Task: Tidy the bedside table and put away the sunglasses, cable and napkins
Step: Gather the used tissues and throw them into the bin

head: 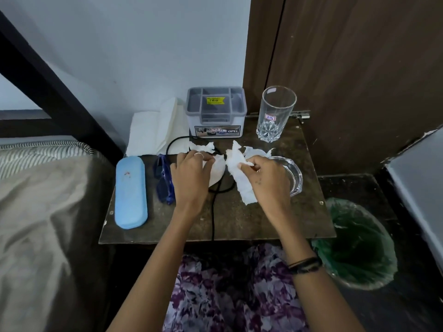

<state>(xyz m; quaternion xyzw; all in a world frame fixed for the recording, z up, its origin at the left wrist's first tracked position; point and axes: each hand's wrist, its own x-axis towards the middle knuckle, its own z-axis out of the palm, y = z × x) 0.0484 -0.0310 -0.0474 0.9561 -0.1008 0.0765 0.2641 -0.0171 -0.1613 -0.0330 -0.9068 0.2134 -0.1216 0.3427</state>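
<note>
**Crumpled napkins gripped in both hands over the bedside table**

Lying across the middle of the bedside table (239, 224), several crumpled white napkins are seen, and two of them are being held. One crumpled napkin (217, 164) is pinched by the curled fingers of the left hand (190, 173), on which a ring is worn. A second, longer napkin (241, 174) is gripped by the curled fingers and thumb of the right hand (266, 177), its loose end hanging down to the tabletop. More torn scraps (203, 147) are scattered just behind the hands.

A black cable (212, 212) is looped under the left hand and is run forward over the table's front edge. Blue sunglasses (163, 180) are laid just left of the left hand, and a light blue glasses case (130, 191) is placed beside them, near the table's left edge.

At the back, a stack of flat napkins (153, 130) is propped against the wall, with a grey organiser box (215, 111) beside it and a tall drinking glass (275, 113) to its right. A glass ashtray (293, 174) is partly hidden behind the right hand. A bin lined with a green bag (359, 243) is stood on the floor to the right of the table.
</note>
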